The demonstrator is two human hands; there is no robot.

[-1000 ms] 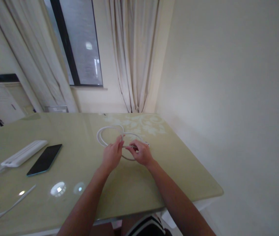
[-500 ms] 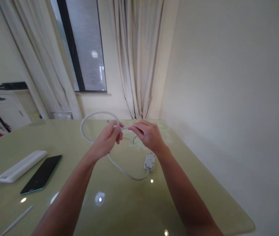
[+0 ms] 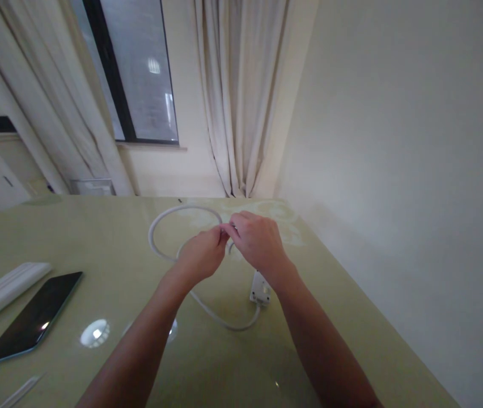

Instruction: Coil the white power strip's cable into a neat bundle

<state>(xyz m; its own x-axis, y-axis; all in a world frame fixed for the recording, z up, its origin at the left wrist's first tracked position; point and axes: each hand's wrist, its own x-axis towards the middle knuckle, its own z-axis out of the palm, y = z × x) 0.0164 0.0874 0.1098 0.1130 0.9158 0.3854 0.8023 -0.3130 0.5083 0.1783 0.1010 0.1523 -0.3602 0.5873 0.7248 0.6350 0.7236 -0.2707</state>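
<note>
A white cable (image 3: 153,231) makes a wide loop above the far part of the table. Both my hands are closed on it close together, their fingertips almost meeting. My left hand (image 3: 203,254) pinches the cable where the loop comes round. Beside it, my right hand (image 3: 259,241) grips the cable from above, and its fingers hide the piece between them. One stretch of cable runs down under my left wrist, curves along the table and enters a small white plug-like block (image 3: 261,289), partly covered by my right wrist.
On the left of the greenish glossy table (image 3: 109,238) lie a black-screened phone (image 3: 33,317) and a long white power strip (image 3: 7,289). A thin white stick-like piece (image 3: 20,392) is near the front. A wall (image 3: 377,170) borders the right side; curtains (image 3: 241,102) hang behind.
My left hand has moved right, up against my right hand, closing the short gap of cable between them. The view has shifted slightly, and the phone and power strip appear farther left.
</note>
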